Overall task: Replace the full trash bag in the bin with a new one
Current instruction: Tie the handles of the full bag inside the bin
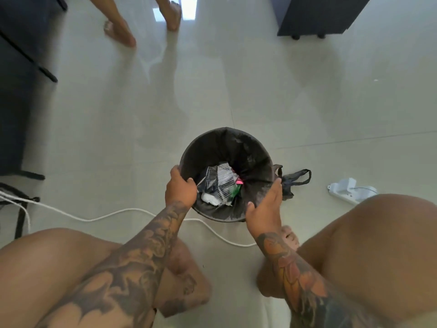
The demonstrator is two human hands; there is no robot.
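Note:
A small round black bin (236,215) stands on the pale tiled floor between my knees. A black trash bag (238,147) lines it and holds crumpled wrappers and paper (221,185). My left hand (180,188) grips the bin's near-left rim, fingers curled over the edge. My right hand (266,207) holds the near-right rim, thumb inside and fingers along the outside. A second black bag with loop handles (293,181) lies on the floor just right of the bin.
A white cable (113,213) runs across the floor in front of the bin. A white power strip (347,190) lies at the right. Another person's bare feet (120,31) stand at the far left. Dark furniture (316,15) stands at the far right and at the left edge.

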